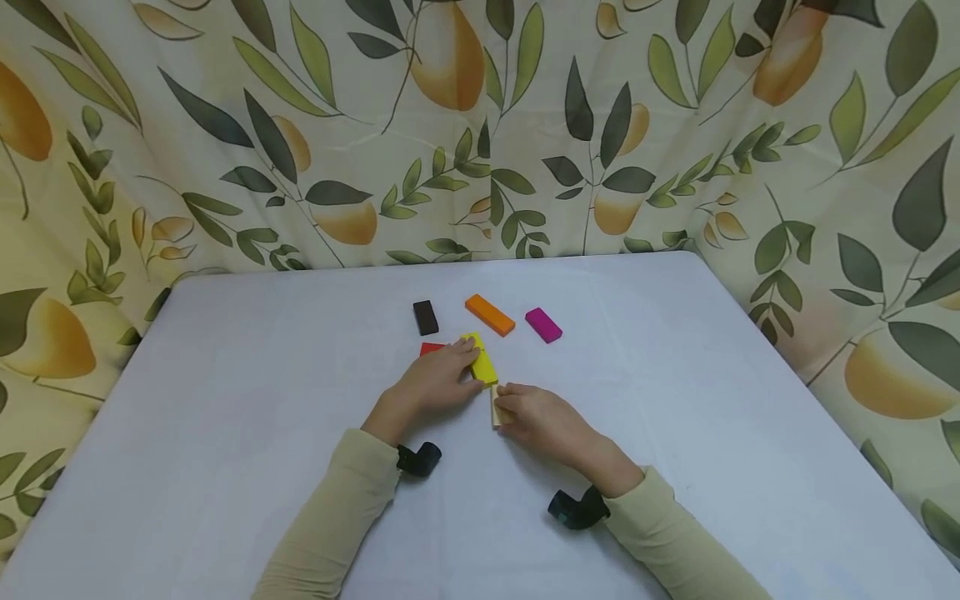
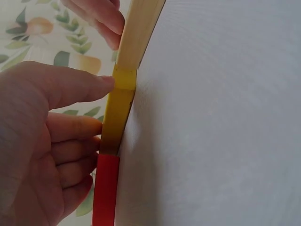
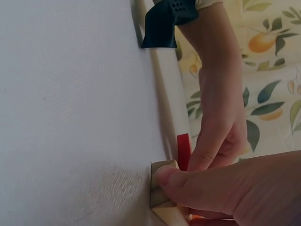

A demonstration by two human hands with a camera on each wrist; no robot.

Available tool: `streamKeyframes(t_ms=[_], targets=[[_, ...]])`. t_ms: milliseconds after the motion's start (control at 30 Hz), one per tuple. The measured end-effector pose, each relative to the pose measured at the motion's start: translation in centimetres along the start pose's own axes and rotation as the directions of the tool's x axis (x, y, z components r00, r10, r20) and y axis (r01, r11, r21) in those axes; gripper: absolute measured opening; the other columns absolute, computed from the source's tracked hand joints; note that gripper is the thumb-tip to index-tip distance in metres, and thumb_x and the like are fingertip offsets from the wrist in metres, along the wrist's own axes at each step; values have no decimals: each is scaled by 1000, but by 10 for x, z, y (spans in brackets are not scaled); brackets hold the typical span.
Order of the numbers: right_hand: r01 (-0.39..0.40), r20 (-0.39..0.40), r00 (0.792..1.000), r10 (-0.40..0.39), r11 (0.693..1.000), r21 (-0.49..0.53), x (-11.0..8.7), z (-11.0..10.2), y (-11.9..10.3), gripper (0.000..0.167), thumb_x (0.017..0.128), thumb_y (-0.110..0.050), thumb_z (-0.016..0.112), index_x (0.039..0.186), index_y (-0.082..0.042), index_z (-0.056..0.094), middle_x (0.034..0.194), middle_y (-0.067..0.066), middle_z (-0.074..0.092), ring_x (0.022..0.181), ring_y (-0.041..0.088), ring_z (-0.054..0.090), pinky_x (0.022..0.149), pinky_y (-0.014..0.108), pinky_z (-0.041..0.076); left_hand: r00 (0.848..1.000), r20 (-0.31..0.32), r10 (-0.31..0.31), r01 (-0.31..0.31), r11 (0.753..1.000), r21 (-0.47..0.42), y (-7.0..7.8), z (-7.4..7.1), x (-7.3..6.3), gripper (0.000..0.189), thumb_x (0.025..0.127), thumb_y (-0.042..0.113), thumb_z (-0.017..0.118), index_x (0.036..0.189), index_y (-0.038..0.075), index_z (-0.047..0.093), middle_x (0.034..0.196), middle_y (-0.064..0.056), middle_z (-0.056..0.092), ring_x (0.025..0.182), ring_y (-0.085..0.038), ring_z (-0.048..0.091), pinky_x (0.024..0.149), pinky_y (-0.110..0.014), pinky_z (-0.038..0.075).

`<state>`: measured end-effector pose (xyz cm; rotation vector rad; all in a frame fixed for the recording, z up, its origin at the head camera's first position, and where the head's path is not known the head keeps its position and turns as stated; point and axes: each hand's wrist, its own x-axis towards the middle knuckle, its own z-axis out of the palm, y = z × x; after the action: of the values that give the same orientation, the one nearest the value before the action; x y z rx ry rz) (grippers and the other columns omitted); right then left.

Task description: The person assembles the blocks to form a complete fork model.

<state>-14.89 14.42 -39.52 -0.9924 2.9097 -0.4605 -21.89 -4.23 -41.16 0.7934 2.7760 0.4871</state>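
Note:
In the head view, my left hand (image 1: 438, 379) rests against a yellow block (image 1: 483, 365). Its thumb and fingertips touch the block's left side and top in the left wrist view. My right hand (image 1: 551, 422) pinches a plain wooden block (image 1: 495, 410), its thumb pressed on the near end in the right wrist view. That wooden block (image 2: 141, 33) lines up with the near end of the yellow block (image 2: 118, 113). A red block (image 1: 431, 347), partly hidden behind the left hand, meets the yellow one's other end in the left wrist view.
Past the hands, a black block (image 1: 425, 317), an orange block (image 1: 490, 315) and a magenta block (image 1: 543, 325) lie apart on the white tabletop (image 1: 225, 417). A leaf-and-fruit patterned cloth (image 1: 450, 192) hangs behind the table's far edge. Each wrist carries a black camera mount (image 1: 579, 508).

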Motion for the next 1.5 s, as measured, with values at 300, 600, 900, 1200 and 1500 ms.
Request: streamKeyframes(t_ms=[300, 600, 900, 1200, 1500], targets=[[31, 17, 999, -31, 1000, -3, -1, 1, -7, 39, 74, -12, 77, 108, 3, 66, 110, 12, 63, 103, 25, 59, 86, 36, 48, 1000, 26, 11, -12, 1000, 24, 1, -2, 0, 58, 90, 38, 54, 138, 9, 42, 146, -4, 32, 134, -17, 26, 107, -34, 24], [63, 0, 998, -63, 998, -23, -1, 2, -11, 35, 73, -13, 78, 104, 1, 67, 105, 11, 64, 97, 23, 60, 84, 34, 49, 999, 40, 12, -13, 999, 39, 2, -3, 0, 58, 90, 38, 54, 138, 9, 42, 145, -4, 33, 134, -17, 26, 107, -33, 24], [105, -3, 994, -105, 994, -32, -3, 3, -17, 33, 73, -12, 78, 102, 1, 67, 104, 10, 63, 97, 24, 59, 83, 33, 50, 997, 68, 40, -43, 998, 48, 5, -8, -3, 58, 90, 37, 54, 138, 8, 42, 144, -4, 35, 134, -16, 26, 107, -32, 23], [138, 7, 990, -138, 989, -54, -4, 2, -20, 35, 72, -11, 78, 101, 3, 66, 103, 11, 63, 93, 23, 60, 81, 32, 50, 993, 101, 61, -63, 998, 19, 3, -11, -6, 58, 90, 34, 55, 140, 8, 39, 146, -4, 32, 134, -14, 24, 107, -31, 22], [138, 34, 990, -138, 990, -18, -6, -1, -24, 32, 73, -10, 78, 101, 2, 66, 107, 12, 63, 98, 24, 59, 83, 33, 50, 992, 120, 35, -35, 999, 1, 2, -10, -6, 58, 89, 34, 57, 140, 10, 40, 146, -2, 31, 134, -14, 24, 107, -32, 24]])
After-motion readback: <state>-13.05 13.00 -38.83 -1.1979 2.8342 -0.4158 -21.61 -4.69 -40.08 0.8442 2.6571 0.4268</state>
